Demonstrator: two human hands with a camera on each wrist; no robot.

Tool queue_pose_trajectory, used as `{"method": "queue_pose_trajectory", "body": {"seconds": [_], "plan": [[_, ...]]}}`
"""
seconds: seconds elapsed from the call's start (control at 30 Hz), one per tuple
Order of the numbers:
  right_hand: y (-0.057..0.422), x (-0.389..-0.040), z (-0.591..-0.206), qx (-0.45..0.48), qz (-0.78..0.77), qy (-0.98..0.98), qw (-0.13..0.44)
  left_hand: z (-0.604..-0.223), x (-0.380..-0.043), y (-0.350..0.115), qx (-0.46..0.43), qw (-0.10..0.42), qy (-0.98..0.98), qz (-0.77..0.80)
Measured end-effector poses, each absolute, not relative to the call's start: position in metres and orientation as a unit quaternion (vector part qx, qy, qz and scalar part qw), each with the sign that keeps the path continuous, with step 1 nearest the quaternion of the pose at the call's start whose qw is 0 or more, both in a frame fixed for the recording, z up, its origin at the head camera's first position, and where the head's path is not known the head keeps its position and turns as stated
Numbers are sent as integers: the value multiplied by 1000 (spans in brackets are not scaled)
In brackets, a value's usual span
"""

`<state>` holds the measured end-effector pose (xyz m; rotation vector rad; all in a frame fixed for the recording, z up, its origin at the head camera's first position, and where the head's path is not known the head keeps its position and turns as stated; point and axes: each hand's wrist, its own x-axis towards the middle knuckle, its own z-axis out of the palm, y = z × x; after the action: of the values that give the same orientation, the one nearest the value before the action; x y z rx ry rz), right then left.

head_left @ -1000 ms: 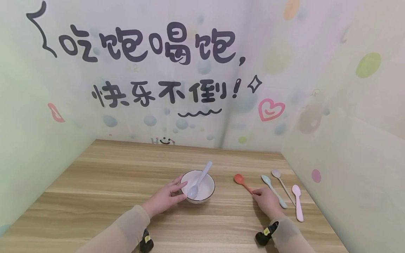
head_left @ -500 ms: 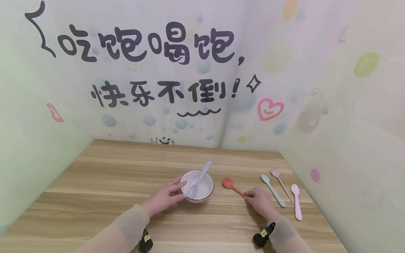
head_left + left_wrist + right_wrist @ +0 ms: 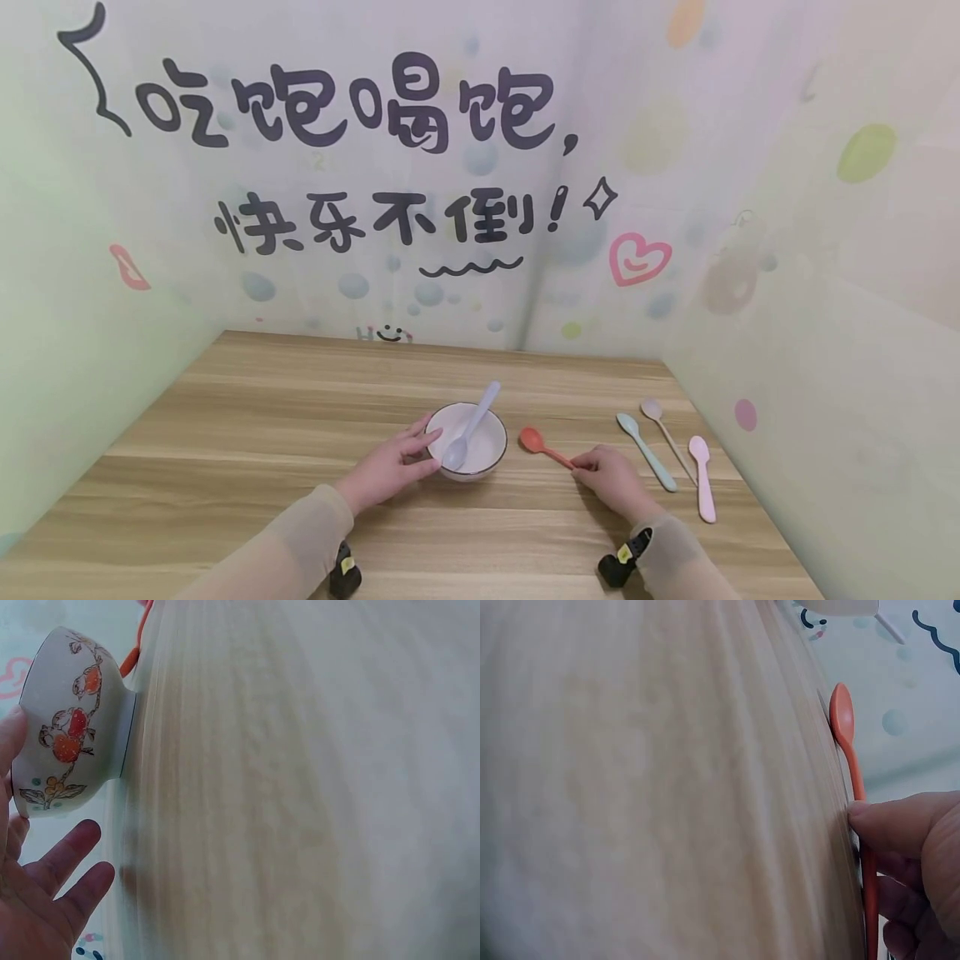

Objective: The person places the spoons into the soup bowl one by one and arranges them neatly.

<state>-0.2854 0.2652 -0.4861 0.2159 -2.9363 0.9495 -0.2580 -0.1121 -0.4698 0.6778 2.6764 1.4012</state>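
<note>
A white bowl with a dark rim stands on the table, its outside painted with orange fruit or flowers in the left wrist view. Inside it a pale lavender spoon leans, handle up over the far rim. My left hand holds the bowl's left side, thumb and forefinger at the rim, two other fingers stretched free. To the right, my right hand pinches the handle of an orange-red spoon between thumb and fingers. The spoon's head points left toward the bowl, close over the tabletop.
Right of the right hand lie a light blue spoon, a greyish spoon and a pink spoon. The wooden table is walled in by printed panels at the back and both sides.
My right hand has moved left with the orange-red spoon, bringing its head nearer the bowl. My left hand and the bowl have stayed in place.
</note>
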Motion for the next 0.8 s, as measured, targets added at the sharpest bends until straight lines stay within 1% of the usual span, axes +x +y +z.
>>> {"method": "queue_pose_trajectory", "body": {"seconds": [0.37,0.8], "plan": [[262,-284,-487,44,315,-948,31,-470,-259,-113,224,28,863,452],[264,-286,-480,12,336,-941,17,-470,-259,-113,220,31,863,454]]}}
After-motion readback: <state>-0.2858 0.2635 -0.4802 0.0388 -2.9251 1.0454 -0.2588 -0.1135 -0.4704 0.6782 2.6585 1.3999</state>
